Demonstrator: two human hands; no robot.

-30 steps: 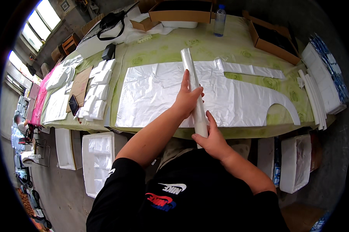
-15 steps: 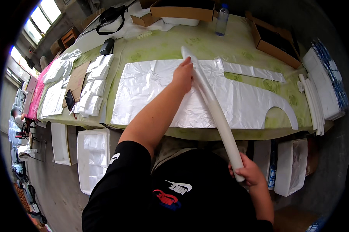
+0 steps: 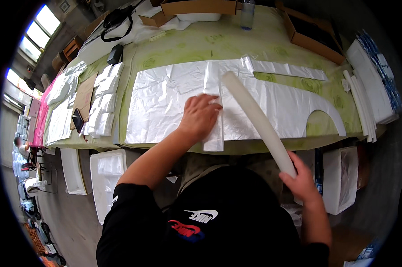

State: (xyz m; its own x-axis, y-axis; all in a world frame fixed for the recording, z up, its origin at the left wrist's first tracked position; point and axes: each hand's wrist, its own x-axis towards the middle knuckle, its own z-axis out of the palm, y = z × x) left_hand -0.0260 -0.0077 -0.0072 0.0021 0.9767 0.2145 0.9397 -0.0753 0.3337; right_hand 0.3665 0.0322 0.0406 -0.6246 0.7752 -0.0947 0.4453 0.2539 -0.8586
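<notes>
A white plastic apron (image 3: 165, 102) lies flat across the table, its curved cutout and strap toward the right. Across its middle runs a folded strip of white plastic film (image 3: 214, 138). My left hand (image 3: 202, 116) rests on this strip, fingers stretched out and a little apart, holding nothing. In my right hand (image 3: 302, 179), the near end of a long white tube (image 3: 261, 120) is gripped near my body. The tube slants up and left over the apron, its far end just right of the folded strip.
The table wears a green patterned cover (image 3: 187, 46). At left lie folded white plastic packets (image 3: 104, 100) and cardboard (image 3: 83, 95). A cardboard box (image 3: 314, 35), a water bottle (image 3: 247, 15) and white rolls (image 3: 360, 107) stand or lie around. Foam boxes (image 3: 106, 178) stand below the table's edge.
The film that was around the tube's upper part now lies as a folded strip on the apron. My left hand has left the tube and come down onto the strip.
</notes>
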